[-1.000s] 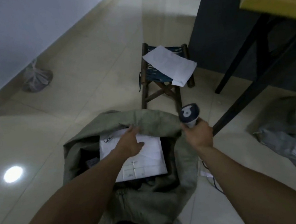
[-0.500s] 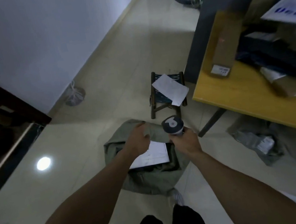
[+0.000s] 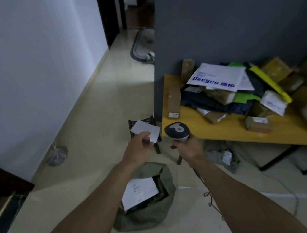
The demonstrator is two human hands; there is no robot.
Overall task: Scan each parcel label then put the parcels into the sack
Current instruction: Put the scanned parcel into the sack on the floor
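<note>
The right hand [image 3: 189, 149] sits just right of centre frame, fingers wrapped round the handle of a scanner [image 3: 177, 131] whose grey head tips up toward the table. A thin cord [image 3: 211, 202] trails down beside that forearm. The left hand [image 3: 137, 151] hangs in the air just to the left of it, fingers loose and half curled, with nothing plainly in them.

Behind the left hand in the picture stands a small stool [image 3: 157, 148] with a white sheet [image 3: 144, 130] lying across its seat. I cannot tell whether the fingertips touch the sheet.

Below both hands, at lower centre, the olive sack [image 3: 146, 218] slumps on the tiled floor with its mouth open. A flat parcel [image 3: 140, 193] lies inside it, white label facing up.

To the right, the yellow table [image 3: 228, 129] carries a heap of parcels [image 3: 224, 95] pushed against the dark grey wall. A white mailer [image 3: 218, 78] with blue lettering lies on top of the heap. A long brown box [image 3: 174, 102] at the table's left edge has a small red dot of light on it. A small cardboard box [image 3: 258, 124] sits apart near the front edge.

Under the table a crumpled grey bag [image 3: 222, 154] lies on the floor. At the left of the frame a knotted plastic bag [image 3: 57, 153] rests by the pale wall.
</note>
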